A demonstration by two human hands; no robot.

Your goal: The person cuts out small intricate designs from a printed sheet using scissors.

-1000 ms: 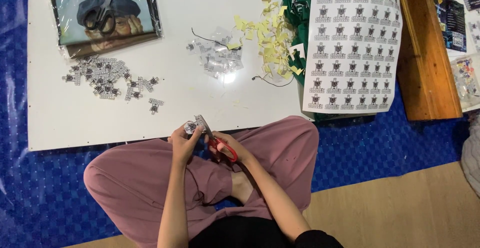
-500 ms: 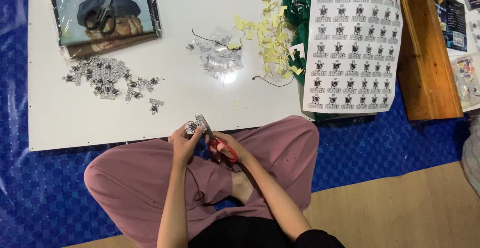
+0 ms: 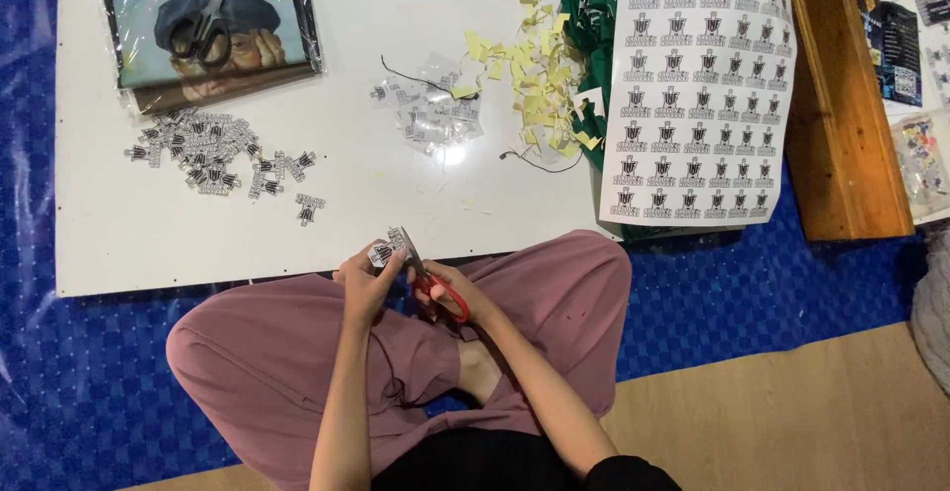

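Cutting a small printed sticker w/ red-handled scissors, just off the near edge of the white board.

Left hand (image 3: 364, 278) is pinching the sticker piece (image 3: 384, 251) betw. thumb and fingertips, holding it up over the lap, just past the board's (image 3: 396, 204) near edge. Right hand (image 3: 447, 288) is gripping the red-handled scissors (image 3: 427, 271), fingers closed through the loops; blades are pointing up-left into the sticker, long axis running diagonally toward the left hand. Blade gap is too small to tell. Cut stickers pile (image 3: 203, 145) is lying near the left edge; the uncut sticker sheet (image 3: 698, 85) is hanging over the right edge, black scissors (image 3: 203, 26) at the far-left corner.
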